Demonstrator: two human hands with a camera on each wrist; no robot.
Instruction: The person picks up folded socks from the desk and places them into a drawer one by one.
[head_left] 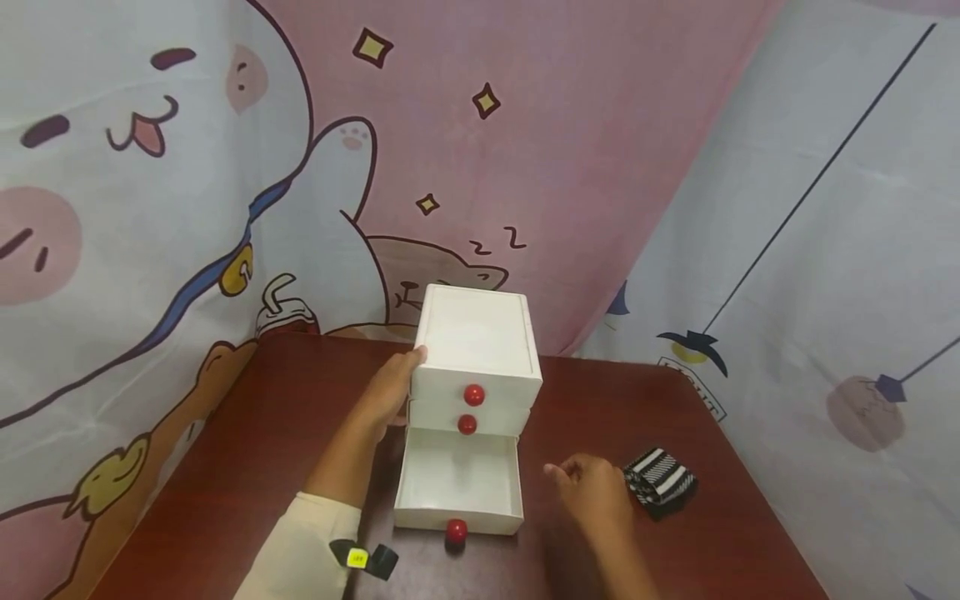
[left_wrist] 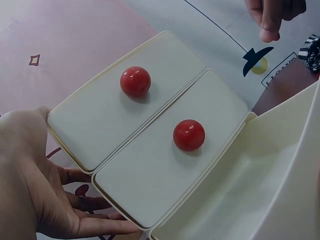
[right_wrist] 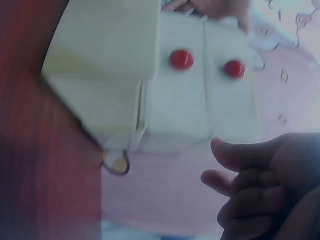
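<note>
A small white drawer unit (head_left: 480,333) with red ball knobs stands on the table, its bottom drawer (head_left: 459,483) pulled out and bare inside. The upper two drawers are closed. My left hand (head_left: 390,387) rests against the unit's left side; in the left wrist view the fingers (left_wrist: 95,225) lie along that side, fairly straight, with the thumb by the top edge. To the right of the open drawer, my right hand (head_left: 596,496) hovers with loosely bent fingers and holds nothing. Just beyond it lies a folded black-and-white striped cloth (head_left: 660,482).
The dark red-brown table (head_left: 300,400) carries the unit near its middle. Behind it hangs a pink and white cartoon-printed curtain (head_left: 585,125), with another pale printed curtain (head_left: 847,250) along the right side.
</note>
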